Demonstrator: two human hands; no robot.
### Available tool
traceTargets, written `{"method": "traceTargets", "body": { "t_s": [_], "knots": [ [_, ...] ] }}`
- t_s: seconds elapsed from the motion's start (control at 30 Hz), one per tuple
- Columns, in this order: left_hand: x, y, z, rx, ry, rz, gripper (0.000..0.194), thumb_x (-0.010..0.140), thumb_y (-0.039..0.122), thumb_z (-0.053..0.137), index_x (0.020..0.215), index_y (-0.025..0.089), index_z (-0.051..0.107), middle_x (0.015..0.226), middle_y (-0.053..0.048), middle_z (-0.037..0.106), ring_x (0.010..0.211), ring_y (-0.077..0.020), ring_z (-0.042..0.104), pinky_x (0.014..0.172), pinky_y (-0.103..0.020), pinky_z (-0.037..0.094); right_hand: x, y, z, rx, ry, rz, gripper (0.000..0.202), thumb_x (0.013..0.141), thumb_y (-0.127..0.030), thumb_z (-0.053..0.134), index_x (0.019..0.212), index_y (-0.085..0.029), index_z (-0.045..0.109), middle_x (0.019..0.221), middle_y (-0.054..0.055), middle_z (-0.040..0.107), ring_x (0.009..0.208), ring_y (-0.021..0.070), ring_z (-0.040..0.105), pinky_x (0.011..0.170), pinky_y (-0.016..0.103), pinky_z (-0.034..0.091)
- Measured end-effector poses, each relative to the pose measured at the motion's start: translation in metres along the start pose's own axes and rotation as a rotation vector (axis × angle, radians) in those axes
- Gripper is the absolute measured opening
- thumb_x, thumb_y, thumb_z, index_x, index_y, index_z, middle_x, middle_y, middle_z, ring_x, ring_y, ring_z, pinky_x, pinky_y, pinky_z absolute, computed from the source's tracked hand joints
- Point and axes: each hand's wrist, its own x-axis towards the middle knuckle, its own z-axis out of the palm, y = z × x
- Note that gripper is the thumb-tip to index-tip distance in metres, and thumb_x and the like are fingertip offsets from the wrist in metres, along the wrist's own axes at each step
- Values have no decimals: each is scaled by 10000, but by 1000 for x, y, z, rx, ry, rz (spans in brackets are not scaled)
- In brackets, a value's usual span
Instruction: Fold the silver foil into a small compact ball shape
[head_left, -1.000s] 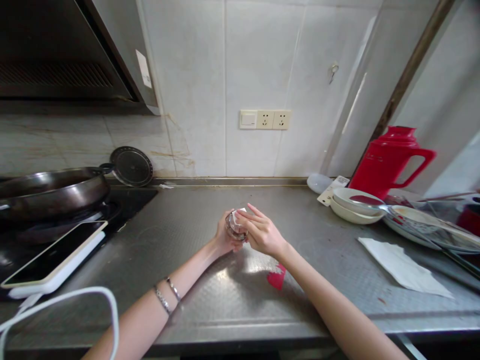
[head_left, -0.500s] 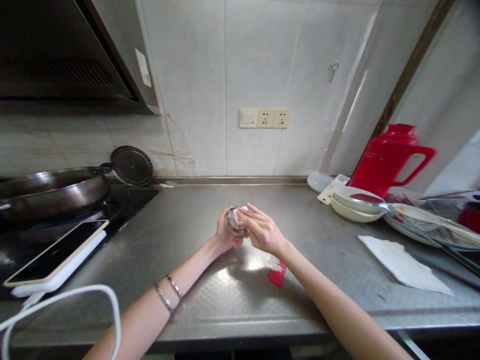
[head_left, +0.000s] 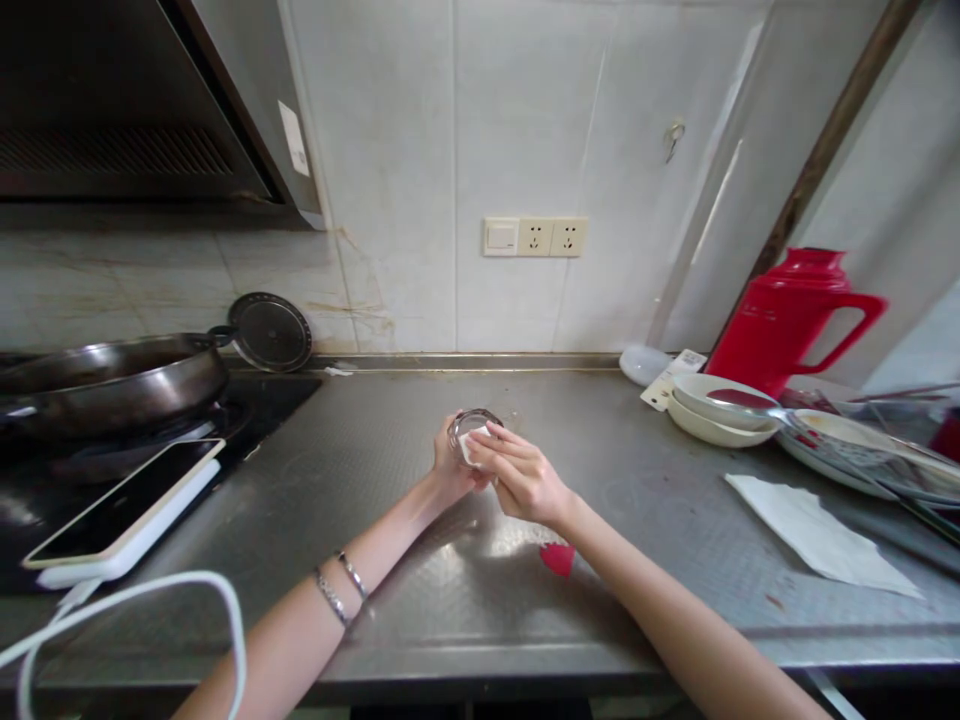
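Note:
Over the middle of the steel counter, my left hand (head_left: 448, 463) is wrapped round the side of a clear round glass (head_left: 480, 416), whose rim is turned toward me. My right hand (head_left: 527, 474) pinches a small white folded tissue (head_left: 472, 444) and presses it at the near part of the glass's mouth. Part of the glass is hidden behind my fingers. A torn red scrap (head_left: 557, 559) lies on the counter below my right wrist.
On the left are a frying pan (head_left: 150, 385) on the black hob, and a phone (head_left: 127, 500) with a white cable (head_left: 217, 580). To the right lie a paper napkin (head_left: 817, 530), stacked bowls (head_left: 716, 425), a plate with utensils (head_left: 847, 470) and a red thermos (head_left: 787, 325).
My right hand and the tissue have shifted slightly down across the glass's mouth, so more of its far rim shows. The whole view has moved a little.

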Motion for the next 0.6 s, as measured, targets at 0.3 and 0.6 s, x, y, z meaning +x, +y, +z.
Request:
{"method": "traceTargets", "body": {
  "t_s": [0.3,0.6],
  "knots": [
    [1,-2,-4,0,-58,83,618,767,686,312,806,130,579,477,-26,506,315,-95,320,331,-218,191,-2,11,-9,-18,43,23,465,827,-5,351,1254,-125,491,1075,147,699,1124,210,613,1015,467,482],
    [2,-2,-7,-38,-35,143,622,710,713,393,826,133,584,467,3,494,331,-100,358,324,-219,191,-2,8,-7,4,24,-10,479,839,-20,372,1295,-131,467,1070,135,704,1124,214,613,1026,448,477]
  ]
}}
